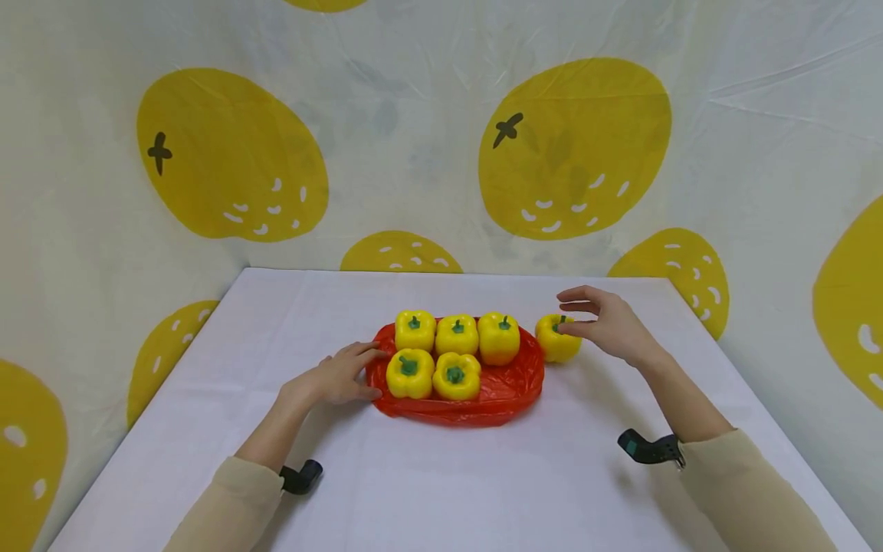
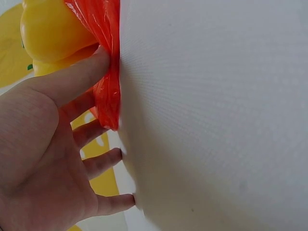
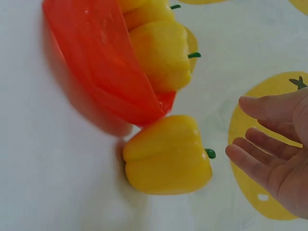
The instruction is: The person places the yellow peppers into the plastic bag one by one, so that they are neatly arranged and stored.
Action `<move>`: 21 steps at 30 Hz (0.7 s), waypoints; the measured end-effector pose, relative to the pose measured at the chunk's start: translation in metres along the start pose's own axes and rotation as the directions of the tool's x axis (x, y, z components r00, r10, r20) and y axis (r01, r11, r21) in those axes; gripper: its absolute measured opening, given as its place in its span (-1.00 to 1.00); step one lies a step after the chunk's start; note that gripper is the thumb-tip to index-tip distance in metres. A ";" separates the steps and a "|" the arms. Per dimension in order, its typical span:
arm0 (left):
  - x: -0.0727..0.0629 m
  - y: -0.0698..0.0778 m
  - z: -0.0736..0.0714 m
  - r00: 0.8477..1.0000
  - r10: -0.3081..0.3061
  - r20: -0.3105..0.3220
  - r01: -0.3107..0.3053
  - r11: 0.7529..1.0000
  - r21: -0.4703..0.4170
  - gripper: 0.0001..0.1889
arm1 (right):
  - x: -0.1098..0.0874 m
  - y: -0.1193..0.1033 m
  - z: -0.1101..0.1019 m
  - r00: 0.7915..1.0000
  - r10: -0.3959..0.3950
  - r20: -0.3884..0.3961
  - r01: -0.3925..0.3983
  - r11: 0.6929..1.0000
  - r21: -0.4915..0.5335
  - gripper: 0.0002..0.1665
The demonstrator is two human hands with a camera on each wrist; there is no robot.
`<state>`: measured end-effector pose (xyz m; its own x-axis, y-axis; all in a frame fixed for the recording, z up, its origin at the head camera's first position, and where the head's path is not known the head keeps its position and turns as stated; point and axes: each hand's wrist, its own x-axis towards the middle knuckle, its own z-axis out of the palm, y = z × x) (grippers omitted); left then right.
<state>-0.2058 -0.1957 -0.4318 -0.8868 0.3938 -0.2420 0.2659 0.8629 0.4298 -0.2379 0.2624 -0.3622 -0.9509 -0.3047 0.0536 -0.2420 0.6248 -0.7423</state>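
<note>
Several yellow bell peppers [image 1: 410,376] with green stems sit in two rows in a shallow red plastic bag [image 1: 448,412]. The bag's right part, in front of the back row, shows bare red plastic. My left hand [image 1: 341,376] touches the bag's left end, fingers spread; the left wrist view has the thumb [image 2: 79,74] against the red plastic. One more bell pepper [image 3: 168,159] stands upright on the table just right of the bag. Beside and above its stem hovers my right hand [image 1: 610,326], fingers apart and holding nothing; the right wrist view shows a gap between them.
A white cloth covers the table [image 1: 414,491]. Behind and at the sides hangs a pale curtain [image 1: 407,153] printed with large yellow fruit. Each wrist carries a black camera [image 1: 648,447], just by the beige sleeve [image 1: 752,491].
</note>
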 end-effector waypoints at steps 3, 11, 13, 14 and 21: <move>0.000 0.000 0.000 1.000 0.002 0.000 -0.002 1.000 0.001 -0.28 | -0.001 0.004 -0.007 1.000 0.008 -0.015 -0.008 1.000 -0.010 -0.39; 0.001 -0.001 0.000 1.000 -0.010 0.002 0.010 1.000 -0.009 -0.28 | 0.003 0.022 -0.011 0.998 0.055 0.039 -0.054 0.998 -0.025 -0.30; 0.001 0.000 0.000 1.000 -0.016 0.004 0.016 1.000 -0.014 -0.27 | 0.005 0.028 -0.008 0.994 0.073 0.078 -0.071 0.997 -0.025 -0.24; 0.001 0.000 0.000 1.000 -0.018 0.004 0.018 1.000 -0.015 -0.27 | 0.006 0.032 -0.007 0.992 0.082 0.097 -0.080 0.997 -0.024 -0.21; 0.000 0.002 -0.001 1.000 -0.026 0.007 0.026 1.000 -0.016 -0.27 | 0.010 0.045 0.003 0.979 0.101 0.179 -0.102 0.995 -0.003 -0.11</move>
<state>-0.2055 -0.1946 -0.4304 -0.8908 0.3732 -0.2593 0.2364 0.8678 0.4370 -0.2572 0.2852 -0.3971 -0.9206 -0.3636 -0.1423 -0.1438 0.6546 -0.7422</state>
